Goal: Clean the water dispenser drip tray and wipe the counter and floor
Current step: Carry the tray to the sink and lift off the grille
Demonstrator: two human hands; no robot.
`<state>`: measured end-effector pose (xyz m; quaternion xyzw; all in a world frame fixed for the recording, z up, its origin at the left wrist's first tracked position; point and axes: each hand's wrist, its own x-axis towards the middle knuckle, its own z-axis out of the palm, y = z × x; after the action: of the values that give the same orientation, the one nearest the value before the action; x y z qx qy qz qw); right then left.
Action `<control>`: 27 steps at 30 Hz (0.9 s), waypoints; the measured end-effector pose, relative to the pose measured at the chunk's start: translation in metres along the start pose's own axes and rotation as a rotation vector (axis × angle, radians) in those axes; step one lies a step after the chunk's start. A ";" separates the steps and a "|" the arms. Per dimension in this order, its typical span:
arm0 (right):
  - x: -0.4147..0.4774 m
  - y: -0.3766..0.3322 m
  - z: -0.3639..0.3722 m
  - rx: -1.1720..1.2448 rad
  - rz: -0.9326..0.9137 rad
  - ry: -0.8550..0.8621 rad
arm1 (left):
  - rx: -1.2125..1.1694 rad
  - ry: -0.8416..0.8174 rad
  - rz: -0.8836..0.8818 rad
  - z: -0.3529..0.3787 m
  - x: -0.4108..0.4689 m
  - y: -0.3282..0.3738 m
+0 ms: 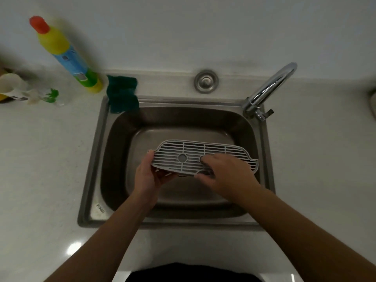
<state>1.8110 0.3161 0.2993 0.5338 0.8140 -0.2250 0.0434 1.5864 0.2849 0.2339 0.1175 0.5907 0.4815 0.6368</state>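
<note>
Both hands hold a grey slotted grate (203,157) over the steel sink (97,159). Left hand (149,178) grips its left end, right hand (227,174) lies on top with fingers (205,159) pressing the slats. Green cloth (122,94) drapes over the sink's back left rim, yellow bottle (67,55) just beside it on the bench (40,159), tap (268,88) at back right

We note a sink (95,159) of brushed stainless steel, dull satin in the basin. The tap (270,88) is polished chrome, mirror-bright. The drip tray grille (193,151) reads as matt grey plastic, smooth and slatted. The cloth (122,94) is dark green fabric with a rough weave. The counter (46,169) is pale, smooth, faintly glossy. The yellow bottle (67,55) is shiny plastic.
</note>
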 end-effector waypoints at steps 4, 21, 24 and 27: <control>0.021 0.002 -0.007 0.029 -0.061 -0.075 | -0.034 0.030 -0.030 -0.002 0.013 0.001; 0.010 -0.002 -0.044 -0.251 -0.223 0.030 | -0.087 0.032 -0.066 0.000 0.022 -0.007; -0.015 0.012 -0.059 -0.252 -0.154 0.091 | -0.085 0.042 -0.049 0.004 0.017 -0.008; -0.037 0.042 -0.068 -0.253 -0.015 0.135 | -0.108 0.096 -0.043 0.006 0.011 -0.010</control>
<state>1.8754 0.3266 0.3577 0.5317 0.8410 -0.0846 0.0536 1.5944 0.2905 0.2219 0.0468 0.5959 0.5039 0.6235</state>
